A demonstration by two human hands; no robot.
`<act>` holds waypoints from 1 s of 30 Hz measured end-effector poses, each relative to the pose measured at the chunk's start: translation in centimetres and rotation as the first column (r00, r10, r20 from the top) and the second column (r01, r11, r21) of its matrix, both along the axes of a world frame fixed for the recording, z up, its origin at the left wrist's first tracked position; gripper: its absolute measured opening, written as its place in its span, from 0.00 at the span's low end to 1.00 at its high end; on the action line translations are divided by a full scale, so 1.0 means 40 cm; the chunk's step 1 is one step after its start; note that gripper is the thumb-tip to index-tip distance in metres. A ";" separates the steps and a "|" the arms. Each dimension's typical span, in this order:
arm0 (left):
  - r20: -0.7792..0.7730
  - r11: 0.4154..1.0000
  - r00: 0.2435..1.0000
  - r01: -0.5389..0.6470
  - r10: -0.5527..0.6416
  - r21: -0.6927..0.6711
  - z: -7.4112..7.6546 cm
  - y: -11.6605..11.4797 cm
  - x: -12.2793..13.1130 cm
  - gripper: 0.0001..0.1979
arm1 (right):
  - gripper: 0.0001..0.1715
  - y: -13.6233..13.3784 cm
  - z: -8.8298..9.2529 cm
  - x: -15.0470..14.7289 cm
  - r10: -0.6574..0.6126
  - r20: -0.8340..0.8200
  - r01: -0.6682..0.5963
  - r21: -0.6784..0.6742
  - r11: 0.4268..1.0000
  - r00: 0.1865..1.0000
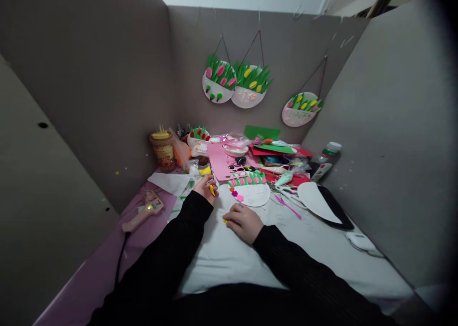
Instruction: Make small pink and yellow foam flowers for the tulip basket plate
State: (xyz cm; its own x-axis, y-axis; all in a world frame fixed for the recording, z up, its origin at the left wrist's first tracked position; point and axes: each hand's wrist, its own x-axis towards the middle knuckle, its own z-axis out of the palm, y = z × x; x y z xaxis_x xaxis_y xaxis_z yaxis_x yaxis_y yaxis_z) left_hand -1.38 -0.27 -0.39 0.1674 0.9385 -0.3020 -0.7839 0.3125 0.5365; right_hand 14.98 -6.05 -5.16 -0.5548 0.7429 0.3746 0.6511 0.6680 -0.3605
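Observation:
My left hand is closed on a small yellow piece, palm turned up, left of a decorated paper plate. That plate lies on the white cloth, with green grass, pink tulips and small flowers on it. Just below the plate, my right hand is palm down with its fingertips together on another small yellow piece, close to the cloth.
A pink glue gun lies at left, a brown cup behind it. Scissors, a pink tool and a cut white plate lie right. Craft supplies pile up at the back; decorated plates hang on the partition.

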 end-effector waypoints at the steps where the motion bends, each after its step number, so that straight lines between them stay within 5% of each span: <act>1: 0.002 1.000 1.000 0.001 -0.001 0.000 -0.001 0.001 0.000 0.09 | 0.08 0.000 -0.001 0.000 0.002 0.000 -0.002 -0.002 1.000 1.000; 8: -0.036 0.987 0.991 -0.132 0.129 -0.091 -0.008 0.013 0.000 0.10 | 0.13 0.000 -0.001 0.014 -0.059 -0.202 0.050 -0.048 0.998 0.978; 16: 0.086 0.995 0.995 -0.044 0.051 -0.087 -0.003 0.002 0.013 0.14 | 0.15 0.054 0.115 -0.019 -0.037 -0.310 0.048 0.030 0.998 0.950; 24: 0.094 0.998 0.994 0.062 -0.059 -0.025 0.000 -0.016 0.037 0.17 | 0.07 0.121 0.054 -0.086 -0.095 -0.402 0.149 0.105 0.983 0.910; 28: -0.070 0.991 0.991 0.121 -0.117 0.055 -0.029 -0.014 0.043 0.10 | 0.07 0.121 0.056 -0.064 -0.077 -0.517 0.176 0.146 0.973 0.853; 30: -0.203 0.985 0.972 0.138 -0.116 0.100 -0.047 -0.011 0.042 0.14 | 0.07 0.120 0.064 -0.052 -0.066 -0.565 0.174 0.140 0.975 0.822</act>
